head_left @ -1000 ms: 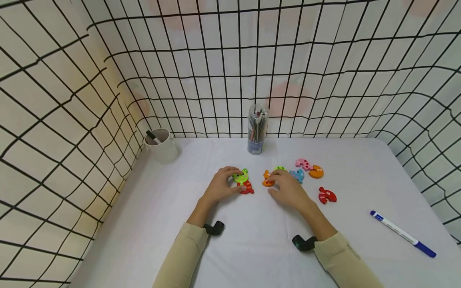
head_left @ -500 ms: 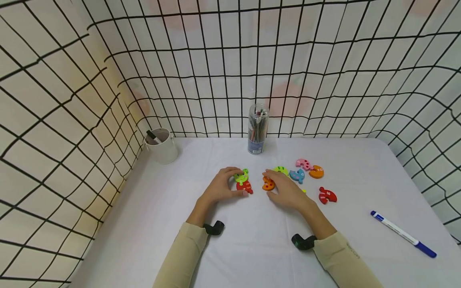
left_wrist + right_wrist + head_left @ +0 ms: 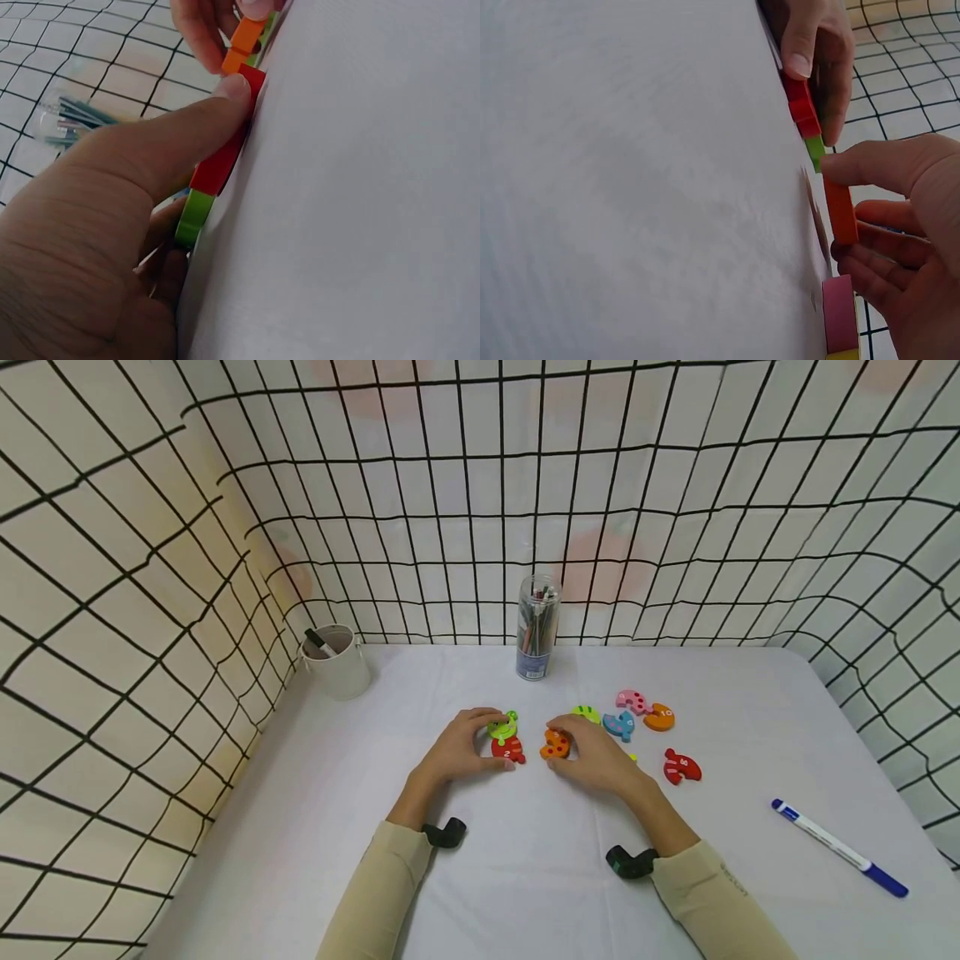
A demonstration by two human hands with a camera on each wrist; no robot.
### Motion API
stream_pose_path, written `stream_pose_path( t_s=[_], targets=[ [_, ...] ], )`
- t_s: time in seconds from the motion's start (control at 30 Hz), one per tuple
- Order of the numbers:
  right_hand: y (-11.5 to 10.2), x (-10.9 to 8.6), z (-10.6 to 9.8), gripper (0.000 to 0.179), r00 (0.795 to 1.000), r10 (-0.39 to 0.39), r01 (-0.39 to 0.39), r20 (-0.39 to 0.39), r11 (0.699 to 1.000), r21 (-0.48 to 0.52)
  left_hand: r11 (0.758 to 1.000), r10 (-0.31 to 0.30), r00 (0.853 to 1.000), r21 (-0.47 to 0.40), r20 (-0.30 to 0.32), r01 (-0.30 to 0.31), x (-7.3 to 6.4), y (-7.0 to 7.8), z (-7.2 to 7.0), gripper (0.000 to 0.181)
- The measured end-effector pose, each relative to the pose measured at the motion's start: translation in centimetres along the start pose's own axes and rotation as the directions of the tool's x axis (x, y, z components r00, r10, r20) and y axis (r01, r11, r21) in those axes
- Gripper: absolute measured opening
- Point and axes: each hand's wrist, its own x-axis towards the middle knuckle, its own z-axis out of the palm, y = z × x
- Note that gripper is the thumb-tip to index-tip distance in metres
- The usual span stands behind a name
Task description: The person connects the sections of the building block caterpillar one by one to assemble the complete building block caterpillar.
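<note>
My left hand holds a green smiling-face puzzle piece and a red striped puzzle piece, which sit against each other on the white cloth. Its thumb presses the red piece's near edge, and its fingertips are at the green one. My right hand pinches an orange puzzle piece with red dots, thumb on the near edge and fingers on the far side. A small gap separates the orange piece from the red one. In the right wrist view, a pink piece lies beside the right fingers.
Right of my hands lie a green striped piece, blue piece, pink piece, orange piece and red piece. A marker lies farther right. A pencil jar and white bucket stand behind.
The dotted orange piece has been turned and slid slightly left and toward me by the right hand. The red piece has turned a little under the green face, its number now showing.
</note>
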Motion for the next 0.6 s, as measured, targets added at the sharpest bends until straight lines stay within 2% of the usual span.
stream_pose_path(
  t_s=[0.2, 0.37, 0.6],
  targets=[
    [-1.0, -0.2, 0.3, 0.057, 1.000, -0.012, 0.012, 0.010, 0.999, 0.044, 0.999, 0.000, 1.000, -0.032, 0.025, 0.001, 0.0, -0.1, -0.2, 0.070],
    [-1.8, -0.2, 0.8, 0.056, 1.000, -0.022, 0.022, 0.006, 0.998, 0.060, 1.000, 0.007, 1.000, -0.029, 0.021, -0.006, 0.0, -0.1, -0.2, 0.070],
    [-2.9, -0.1, 1.2, 0.053, 0.999, -0.024, 0.026, -0.022, 0.995, 0.098, 0.999, 0.033, 0.999, -0.030, 0.011, -0.033, 0.1, 0.0, -0.3, 0.058]
  ],
)
